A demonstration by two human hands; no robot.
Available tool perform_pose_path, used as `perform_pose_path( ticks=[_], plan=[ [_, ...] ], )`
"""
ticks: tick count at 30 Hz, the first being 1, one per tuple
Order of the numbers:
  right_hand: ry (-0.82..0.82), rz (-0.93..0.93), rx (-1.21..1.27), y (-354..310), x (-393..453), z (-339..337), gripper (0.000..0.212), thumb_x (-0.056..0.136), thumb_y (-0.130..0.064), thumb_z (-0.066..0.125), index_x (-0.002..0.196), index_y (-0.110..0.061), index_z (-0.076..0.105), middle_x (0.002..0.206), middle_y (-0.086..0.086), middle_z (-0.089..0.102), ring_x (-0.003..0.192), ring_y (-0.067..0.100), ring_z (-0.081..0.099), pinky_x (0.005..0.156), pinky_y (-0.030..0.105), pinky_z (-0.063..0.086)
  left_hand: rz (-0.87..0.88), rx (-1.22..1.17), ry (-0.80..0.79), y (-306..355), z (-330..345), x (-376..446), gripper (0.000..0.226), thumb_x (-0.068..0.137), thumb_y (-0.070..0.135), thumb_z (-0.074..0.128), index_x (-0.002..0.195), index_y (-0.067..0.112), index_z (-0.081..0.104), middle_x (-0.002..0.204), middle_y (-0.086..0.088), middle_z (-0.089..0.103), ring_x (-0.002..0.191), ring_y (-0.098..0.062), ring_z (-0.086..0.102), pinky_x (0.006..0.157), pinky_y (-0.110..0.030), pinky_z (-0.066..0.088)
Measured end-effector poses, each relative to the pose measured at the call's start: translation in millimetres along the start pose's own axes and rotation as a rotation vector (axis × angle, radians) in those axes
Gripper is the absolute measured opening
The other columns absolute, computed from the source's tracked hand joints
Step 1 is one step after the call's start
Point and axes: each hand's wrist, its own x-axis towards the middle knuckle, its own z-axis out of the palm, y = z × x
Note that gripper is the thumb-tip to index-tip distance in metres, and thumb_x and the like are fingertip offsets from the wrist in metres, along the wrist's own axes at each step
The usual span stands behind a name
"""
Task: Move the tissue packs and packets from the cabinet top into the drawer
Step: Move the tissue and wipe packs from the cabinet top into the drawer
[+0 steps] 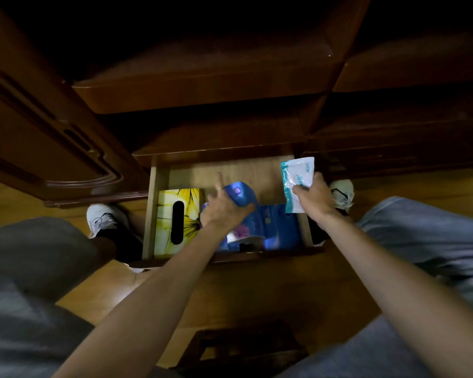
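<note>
The wooden drawer (231, 170) stands pulled open below me, low in the dark cabinet. Inside it, a yellow flowered tissue box (187, 208) lies at the left and a large blue tissue pack (277, 225) lies at the right. My left hand (224, 211) holds a small blue packet (241, 193) over the drawer's middle, thumb round it and the forefinger stretched out. My right hand (316, 196) pinches a white and teal packet (296, 181) by its lower edge, above the drawer's right side.
An open cabinet door (47, 137) juts out at the left. My knees and white shoes (103, 216) flank the drawer on the wooden floor. A dark stool (243, 347) sits beneath me. Dark shelves rise behind the drawer.
</note>
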Motion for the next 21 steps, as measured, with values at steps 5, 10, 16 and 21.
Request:
perform_pose_path(
  ticks=[5,10,16,21],
  plan=[
    [0.016,-0.012,0.020,4,0,-4,0.032,0.093,-0.021,0.065,0.120,-0.014,0.048,0.125,0.011,0.066,0.086,0.018,0.063,0.054,0.022,0.045,0.065,0.239,-0.096,17,40,6,0.098,0.077,0.073,0.069,0.151,0.026,0.027,0.136,-0.014,0.031,0.112,-0.037,0.060,0.085,-0.041,0.052],
    [-0.008,-0.001,0.030,17,5,-3,0.028,0.095,-0.022,0.064,0.115,-0.018,0.046,0.126,0.010,0.066,0.076,0.007,0.061,0.047,0.013,0.043,0.111,0.237,-0.243,4,59,16,0.096,0.084,0.078,0.054,0.157,0.028,0.017,0.160,-0.017,0.010,0.129,-0.044,0.053,0.099,-0.046,0.048],
    [-0.038,-0.018,-0.005,18,6,6,0.032,0.094,-0.020,0.064,0.115,-0.020,0.040,0.125,0.010,0.065,0.074,0.007,0.060,0.051,0.018,0.048,0.144,0.277,-0.162,-7,61,23,0.093,0.081,0.079,0.058,0.152,0.029,0.027,0.160,-0.024,0.014,0.120,-0.042,0.058,0.092,-0.044,0.053],
    [-0.157,-0.027,-0.132,17,-1,7,0.035,0.091,-0.020,0.066,0.116,-0.018,0.042,0.119,0.009,0.066,0.091,0.023,0.068,0.064,0.035,0.058,0.144,0.253,-0.129,-5,62,19,0.093,0.081,0.082,0.054,0.152,0.028,0.027,0.162,-0.023,0.012,0.122,-0.045,0.057,0.092,-0.047,0.053]
  ],
)
